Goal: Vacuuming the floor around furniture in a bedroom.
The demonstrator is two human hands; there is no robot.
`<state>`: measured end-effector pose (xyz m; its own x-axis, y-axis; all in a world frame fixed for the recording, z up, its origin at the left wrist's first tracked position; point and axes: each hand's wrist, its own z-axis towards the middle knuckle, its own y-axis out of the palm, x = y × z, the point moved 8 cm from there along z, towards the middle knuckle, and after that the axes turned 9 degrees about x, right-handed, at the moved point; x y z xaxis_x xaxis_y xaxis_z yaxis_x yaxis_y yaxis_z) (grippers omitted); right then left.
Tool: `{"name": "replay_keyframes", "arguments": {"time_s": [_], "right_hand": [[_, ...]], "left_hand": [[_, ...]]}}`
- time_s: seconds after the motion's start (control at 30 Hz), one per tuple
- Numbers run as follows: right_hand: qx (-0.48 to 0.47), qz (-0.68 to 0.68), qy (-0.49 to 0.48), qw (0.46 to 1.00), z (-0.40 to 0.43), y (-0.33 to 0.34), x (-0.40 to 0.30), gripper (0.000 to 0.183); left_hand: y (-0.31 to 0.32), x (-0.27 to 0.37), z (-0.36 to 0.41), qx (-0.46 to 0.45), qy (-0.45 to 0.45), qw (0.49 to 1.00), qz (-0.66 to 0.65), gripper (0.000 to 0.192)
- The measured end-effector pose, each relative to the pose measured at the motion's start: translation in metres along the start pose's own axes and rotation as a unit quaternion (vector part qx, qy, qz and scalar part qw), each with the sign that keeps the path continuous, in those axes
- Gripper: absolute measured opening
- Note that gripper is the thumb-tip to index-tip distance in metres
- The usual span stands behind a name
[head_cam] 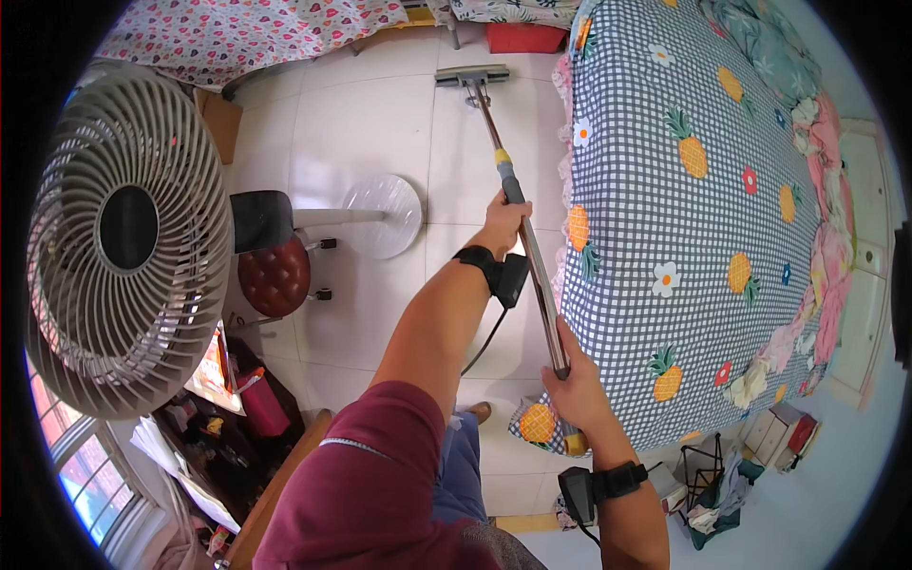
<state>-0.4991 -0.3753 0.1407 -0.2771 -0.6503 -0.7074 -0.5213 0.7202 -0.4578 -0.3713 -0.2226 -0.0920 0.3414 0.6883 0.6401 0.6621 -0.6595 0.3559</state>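
A long-handled floor mop lies across the middle of the head view, its metal pole (543,285) running from near my body to a flat grey mop head (472,75) on the tiled floor. My left hand (507,222) is closed round the grey grip part of the pole, below a yellow collar. Nearer to me, my right hand (576,381) holds the pole close to its yellow-capped end. Each wrist wears a black strap with a small box and a cable.
A standing fan (128,228) with a round base is at the left, beside a brown tufted stool seat (274,276). A bed with a checked pineapple-print cover (634,206) fills the right. A red box (525,38) stands at the far side, and a cluttered dark desk (235,420) at lower left.
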Motion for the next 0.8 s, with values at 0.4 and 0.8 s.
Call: {"name": "replay_keyframes", "arguments": {"time_s": [0.4, 0.8], "right_hand": [[-0.075, -0.098, 0.045, 0.991, -0.197, -0.005, 0.133, 0.068], [-0.081, -0.103, 0.219, 0.967, -0.529, -0.027, 0.261, 0.053]], "left_hand": [[-0.06, -0.118, -0.174, 0.132, -0.123, 0.852, 0.491, 0.031], [-0.106, -0.331, -0.476, -0.054, -0.285, 0.768, 0.571, 0.02]]}}
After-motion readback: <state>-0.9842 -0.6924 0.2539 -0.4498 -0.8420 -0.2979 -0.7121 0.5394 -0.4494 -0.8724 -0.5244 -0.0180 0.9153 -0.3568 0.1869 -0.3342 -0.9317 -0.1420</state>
